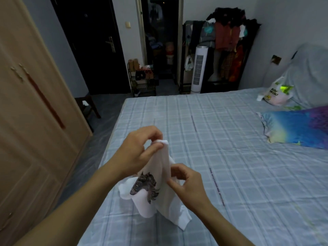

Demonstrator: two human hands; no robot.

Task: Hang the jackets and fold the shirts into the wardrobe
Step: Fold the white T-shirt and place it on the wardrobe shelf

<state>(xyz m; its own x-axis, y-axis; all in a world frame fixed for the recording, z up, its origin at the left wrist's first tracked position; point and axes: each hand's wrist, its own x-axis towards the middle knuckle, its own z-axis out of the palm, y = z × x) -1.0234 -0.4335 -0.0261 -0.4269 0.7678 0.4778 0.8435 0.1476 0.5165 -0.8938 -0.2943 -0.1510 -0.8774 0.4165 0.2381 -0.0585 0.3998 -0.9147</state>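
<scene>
- left hand (137, 150) pinches the white shirt (159, 185) up top, right hand (188, 185) pinches lower, above the bed (230, 139)
- thin pinches could slip, so it'd probably crumple

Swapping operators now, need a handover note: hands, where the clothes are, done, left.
Left hand pinches the top edge of the white shirt; right hand pinches it lower down. Shirt hangs over the bed, bottom bunched on the sheet, not yet folded. Wardrobe doors shut. Done: shirt picked up. Left: fold it, open wardrobe, stow it. Clothes are heaped on the far rack.
</scene>
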